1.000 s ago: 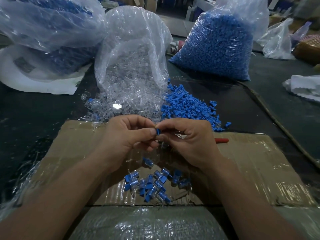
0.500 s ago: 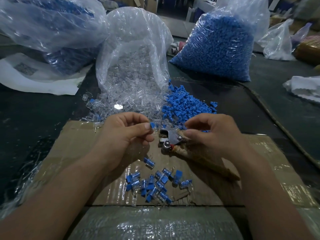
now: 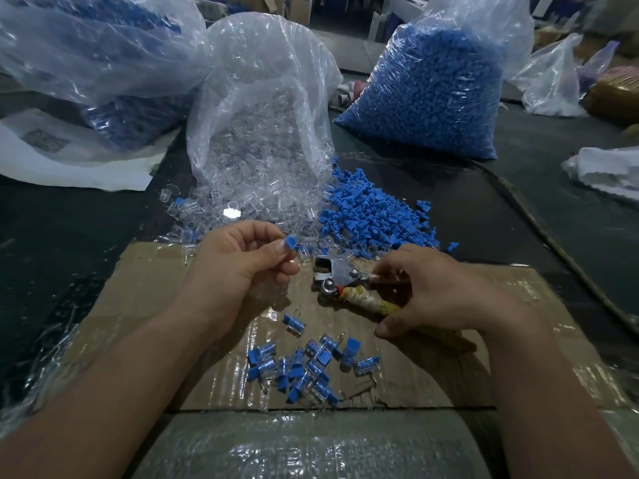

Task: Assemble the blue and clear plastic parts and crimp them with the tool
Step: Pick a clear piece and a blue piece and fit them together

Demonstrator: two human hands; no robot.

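Observation:
My left hand [image 3: 238,264] pinches a joined blue and clear part [image 3: 295,246] between thumb and fingertips, just left of the crimping tool [image 3: 340,280]. The tool's metal jaws point toward that part. My right hand [image 3: 435,288] grips the tool's wrapped handles, thumb underneath. A loose heap of blue parts [image 3: 373,219] and a spill of clear parts [image 3: 249,205] lie just beyond the hands. Several assembled blue-and-clear pieces [image 3: 307,369] lie on the taped cardboard [image 3: 518,357] below the hands.
An open bag of clear parts [image 3: 262,108] stands behind the spill. A full bag of blue parts [image 3: 432,88] sits at the back right, another bag [image 3: 86,53] at the back left. A cord [image 3: 539,219] runs along the dark table on the right.
My hands came apart from the joined part. The right hand took hold of the crimping tool and drew its handles back to the right; the left hand kept the part raised.

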